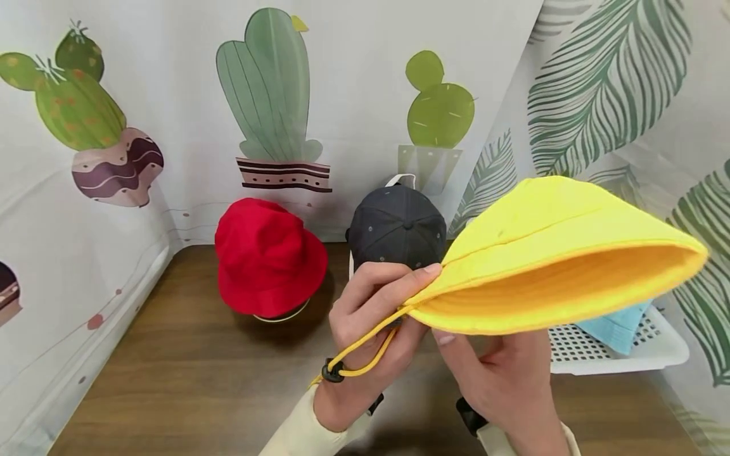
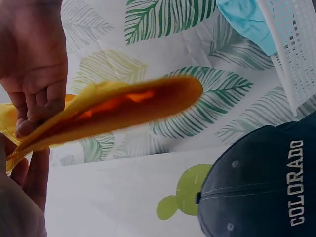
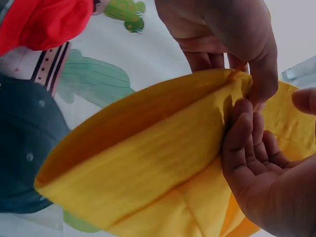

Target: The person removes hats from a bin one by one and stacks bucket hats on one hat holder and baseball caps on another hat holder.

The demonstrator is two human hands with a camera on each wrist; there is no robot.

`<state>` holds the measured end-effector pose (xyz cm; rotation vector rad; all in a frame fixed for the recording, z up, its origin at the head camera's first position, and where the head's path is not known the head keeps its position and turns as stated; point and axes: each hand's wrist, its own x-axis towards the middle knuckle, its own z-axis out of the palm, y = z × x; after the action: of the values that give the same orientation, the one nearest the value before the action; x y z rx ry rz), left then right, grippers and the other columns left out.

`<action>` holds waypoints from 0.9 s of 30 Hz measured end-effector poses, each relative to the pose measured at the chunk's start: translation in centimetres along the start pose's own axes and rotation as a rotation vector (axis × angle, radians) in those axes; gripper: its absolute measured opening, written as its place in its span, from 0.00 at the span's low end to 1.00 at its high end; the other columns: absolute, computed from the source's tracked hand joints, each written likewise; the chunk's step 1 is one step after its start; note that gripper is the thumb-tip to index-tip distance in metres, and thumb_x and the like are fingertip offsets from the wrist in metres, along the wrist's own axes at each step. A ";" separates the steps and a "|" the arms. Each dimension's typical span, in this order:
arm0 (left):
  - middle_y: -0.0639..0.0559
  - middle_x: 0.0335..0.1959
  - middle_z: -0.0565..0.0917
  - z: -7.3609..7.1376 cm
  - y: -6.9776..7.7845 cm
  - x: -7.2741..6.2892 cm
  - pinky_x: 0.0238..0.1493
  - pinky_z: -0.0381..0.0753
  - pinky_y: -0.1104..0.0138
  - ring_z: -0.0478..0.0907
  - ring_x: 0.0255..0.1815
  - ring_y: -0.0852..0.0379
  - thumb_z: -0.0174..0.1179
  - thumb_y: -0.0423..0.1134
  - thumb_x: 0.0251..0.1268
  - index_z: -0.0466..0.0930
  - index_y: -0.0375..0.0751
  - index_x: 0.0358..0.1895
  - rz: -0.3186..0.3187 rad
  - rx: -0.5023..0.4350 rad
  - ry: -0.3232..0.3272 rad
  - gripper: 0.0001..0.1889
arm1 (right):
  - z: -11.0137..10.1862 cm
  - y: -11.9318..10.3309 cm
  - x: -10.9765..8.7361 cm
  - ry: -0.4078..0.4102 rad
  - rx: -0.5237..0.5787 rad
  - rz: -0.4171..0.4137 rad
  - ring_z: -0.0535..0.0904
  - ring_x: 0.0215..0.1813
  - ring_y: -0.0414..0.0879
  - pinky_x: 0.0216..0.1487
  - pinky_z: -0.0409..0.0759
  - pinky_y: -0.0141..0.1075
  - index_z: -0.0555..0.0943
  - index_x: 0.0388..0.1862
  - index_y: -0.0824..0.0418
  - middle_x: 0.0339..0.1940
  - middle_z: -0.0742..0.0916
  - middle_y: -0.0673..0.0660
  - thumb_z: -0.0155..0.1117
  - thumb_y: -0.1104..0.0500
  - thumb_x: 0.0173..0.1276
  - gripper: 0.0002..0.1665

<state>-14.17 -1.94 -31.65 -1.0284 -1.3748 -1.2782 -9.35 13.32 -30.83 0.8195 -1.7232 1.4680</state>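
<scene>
A yellow bucket hat (image 1: 559,221), its opening squeezed into a narrow slit, is held up in front of the body. My left hand (image 1: 365,323) pinches the end of its brim between thumb and fingers. A yellow cord with a black cord lock (image 1: 332,370) hangs over that wrist. Below the hat is my right hand (image 1: 507,380); in the right wrist view its loosely bent fingers (image 3: 242,133) touch the outside of the brim beside the pinch, thumb (image 3: 306,101) apart. The hat hides those fingers in the head view.
A red bucket hat (image 1: 268,253) sits on a stand at the back left of the wooden table (image 1: 188,380). Behind my hands stands a dark cap (image 1: 399,221) lettered COLORADO. A white basket (image 1: 656,354) at right holds a light blue cloth item (image 1: 618,326).
</scene>
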 end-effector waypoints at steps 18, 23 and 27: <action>0.43 0.50 0.82 -1.4 1.4 1.8 0.53 0.85 0.68 0.82 0.47 0.53 0.69 0.39 0.64 0.84 0.30 0.62 0.118 0.112 -0.286 0.25 | 1.8 1.2 0.9 0.176 0.314 -0.104 0.79 0.48 0.51 0.54 0.82 0.36 0.71 0.65 0.78 0.50 0.82 0.63 0.58 0.68 0.65 0.29; 0.43 0.61 0.79 -2.6 0.5 1.7 0.62 0.81 0.67 0.78 0.59 0.52 0.60 0.31 0.54 0.78 0.30 0.70 0.113 0.085 -0.509 0.33 | 1.9 1.9 0.9 0.221 0.412 -0.096 0.77 0.52 0.50 0.59 0.78 0.36 0.74 0.61 0.75 0.52 0.81 0.63 0.46 0.73 0.63 0.27; 0.43 0.63 0.79 -3.4 0.1 1.8 0.58 0.80 0.69 0.77 0.60 0.53 0.52 0.24 0.48 0.77 0.31 0.71 0.109 0.059 -0.577 0.38 | 2.0 2.2 0.9 0.231 0.436 -0.111 0.76 0.50 0.49 0.56 0.78 0.35 0.74 0.58 0.75 0.49 0.82 0.62 0.41 0.76 0.58 0.28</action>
<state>-14.03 -5.36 -29.90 -1.4802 -1.7399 -0.8835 -11.92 11.64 -31.50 0.9078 -1.1854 1.8118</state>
